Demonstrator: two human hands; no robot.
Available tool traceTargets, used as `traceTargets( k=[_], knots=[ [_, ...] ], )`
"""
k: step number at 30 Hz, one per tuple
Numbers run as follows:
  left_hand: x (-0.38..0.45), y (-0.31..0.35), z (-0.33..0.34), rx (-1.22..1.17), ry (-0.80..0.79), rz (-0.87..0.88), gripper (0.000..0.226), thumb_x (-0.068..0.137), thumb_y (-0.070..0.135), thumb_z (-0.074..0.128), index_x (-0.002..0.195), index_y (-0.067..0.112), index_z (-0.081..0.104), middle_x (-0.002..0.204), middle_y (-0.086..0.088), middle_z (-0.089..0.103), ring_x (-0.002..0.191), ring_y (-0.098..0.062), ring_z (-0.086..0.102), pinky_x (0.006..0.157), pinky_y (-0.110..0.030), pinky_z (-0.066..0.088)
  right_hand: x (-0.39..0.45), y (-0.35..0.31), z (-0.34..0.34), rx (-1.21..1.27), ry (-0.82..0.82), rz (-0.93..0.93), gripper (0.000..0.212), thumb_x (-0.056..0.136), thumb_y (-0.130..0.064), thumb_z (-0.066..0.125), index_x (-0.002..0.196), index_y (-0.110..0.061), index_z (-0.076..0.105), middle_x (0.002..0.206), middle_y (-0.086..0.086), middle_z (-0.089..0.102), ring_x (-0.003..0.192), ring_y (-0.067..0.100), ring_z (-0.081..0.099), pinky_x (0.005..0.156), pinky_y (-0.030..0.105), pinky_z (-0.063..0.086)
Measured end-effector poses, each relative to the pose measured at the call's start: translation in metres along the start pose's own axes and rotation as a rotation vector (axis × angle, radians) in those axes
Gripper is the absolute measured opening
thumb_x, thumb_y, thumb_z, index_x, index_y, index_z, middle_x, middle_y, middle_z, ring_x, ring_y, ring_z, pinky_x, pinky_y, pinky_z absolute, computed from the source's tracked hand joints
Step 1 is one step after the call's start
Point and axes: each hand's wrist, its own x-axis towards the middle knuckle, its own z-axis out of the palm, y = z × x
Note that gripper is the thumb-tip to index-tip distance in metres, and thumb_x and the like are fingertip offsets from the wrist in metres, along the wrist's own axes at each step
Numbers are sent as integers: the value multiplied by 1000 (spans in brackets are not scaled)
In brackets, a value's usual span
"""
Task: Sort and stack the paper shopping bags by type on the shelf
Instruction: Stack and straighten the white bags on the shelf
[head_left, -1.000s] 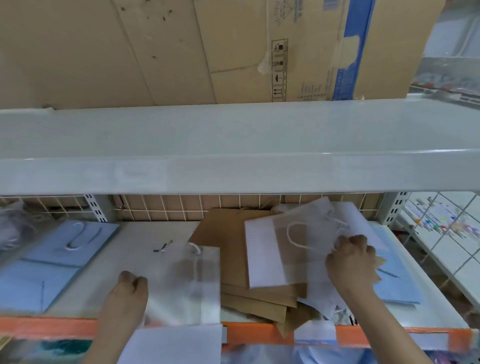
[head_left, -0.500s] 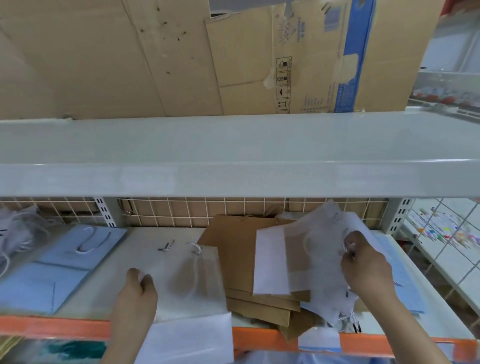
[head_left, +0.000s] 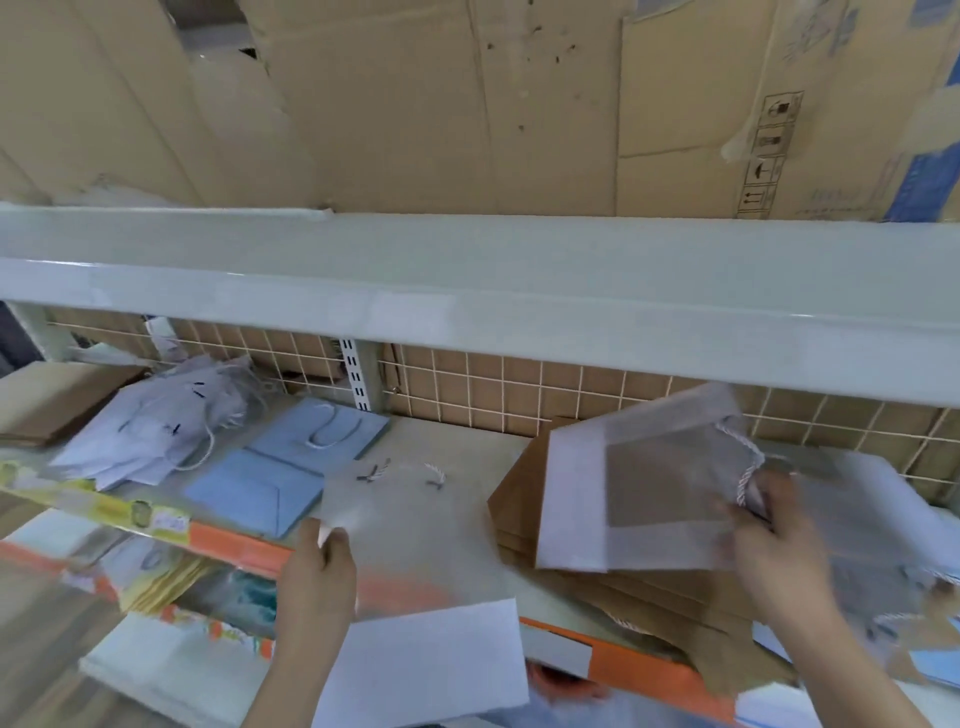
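A: Translucent bag (head_left: 644, 483), item one. Where does it lie from your hands?

B: In my right hand (head_left: 779, 525). I pinch it at its right edge, beside the twisted cord handle (head_left: 748, 467); fingers curled, though blur hides exactly how. It is lifted and tilted over the brown bags (head_left: 524, 493), its long side running leftward from that hand toward my left.

A: Item two?

B: Second translucent bag (head_left: 410, 525), lying on the shelf (head_left: 467, 436) directly ahead of my left hand (head_left: 317, 577). That hand grips its near left corner, thumb on top. Its white bottom part (head_left: 426, 660) hangs over the shelf's orange front edge (head_left: 639, 670) toward me. Long axis runs away from me, handles at the far end.

A: Which hand is nearer the destination?

B: My left hand already sits on it. I judge the held bag must travel left from my right hand and come down on item two, turned so its long axis matches.

A: Remaining stock?

B: Blue bags (head_left: 291, 467) just left of my left hand; white bags (head_left: 150, 431) farther left. More pale bags (head_left: 872, 519) under and right of my right hand.

A: Surface and room?

B: Pale flat shelf, wire grid (head_left: 519, 395) behind, grey shelf (head_left: 467, 291) close overhead with cardboard boxes (head_left: 415, 104) on it. Headroom is low, so I'd keep the carry flat.
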Motion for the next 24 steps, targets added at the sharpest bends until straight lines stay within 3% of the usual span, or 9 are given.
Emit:
traceTargets(
  k=[3,5,8,11,17,19,22,24],
  knots=[
    [17,-18,-27,-15,45,-22,7,97,14,43,94,8,45,71,-18,53,71,-37,52,63,-41,38,-14,-9,26,91,-49,56,26,87,-14,58,98,-37,53,95,-3,64,89,28,58,80,49,48],
    [28,-32,-49,-29,60,-25,6,97,13,42,94,9,45,72,-20,52,73,-38,52,66,-42,39,-27,-17,49,148,-82,67,23,87,-14,60,100,-33,56,98,2,65,91,29,58,80,46,47],
    [49,-58,-87,-35,97,-35,5,95,12,43,91,15,43,70,-18,49,68,-34,48,60,-39,35,-51,-36,89,225,-110,35,18,86,-10,63,92,-25,58,91,2,64,82,22,57,68,34,42],
    [74,-89,-131,-39,130,-67,10,94,11,44,84,12,43,67,-10,47,64,-28,43,57,-38,30,-79,-57,132,292,-157,54,18,87,-3,61,87,-21,57,84,5,62,70,18,54,52,31,46],
    [130,-151,-219,-71,144,-147,16,93,10,45,77,13,46,67,-14,52,64,-31,48,58,-37,36,-140,-94,218,407,-210,103,24,87,3,56,84,-21,58,74,-3,63,60,19,57,45,24,51],
    [144,-168,-245,-81,152,-173,14,93,12,46,79,12,49,69,-14,53,64,-31,49,60,-38,37,-159,-105,246,433,-248,127,24,86,4,57,79,-20,56,70,0,59,58,21,55,48,28,52],
    [161,-189,-279,-79,175,-193,15,93,12,47,79,13,54,71,-15,57,60,-28,51,57,-36,35,-181,-117,283,449,-307,149,27,86,2,59,74,-21,55,72,6,53,69,27,48,68,43,44],
    [172,-201,-297,-84,210,-222,13,93,11,48,82,8,55,72,-16,57,54,-19,53,54,-34,32,-190,-128,305,457,-326,169,24,85,1,60,74,-21,59,73,3,57,72,26,50,70,43,42]
  ],
)
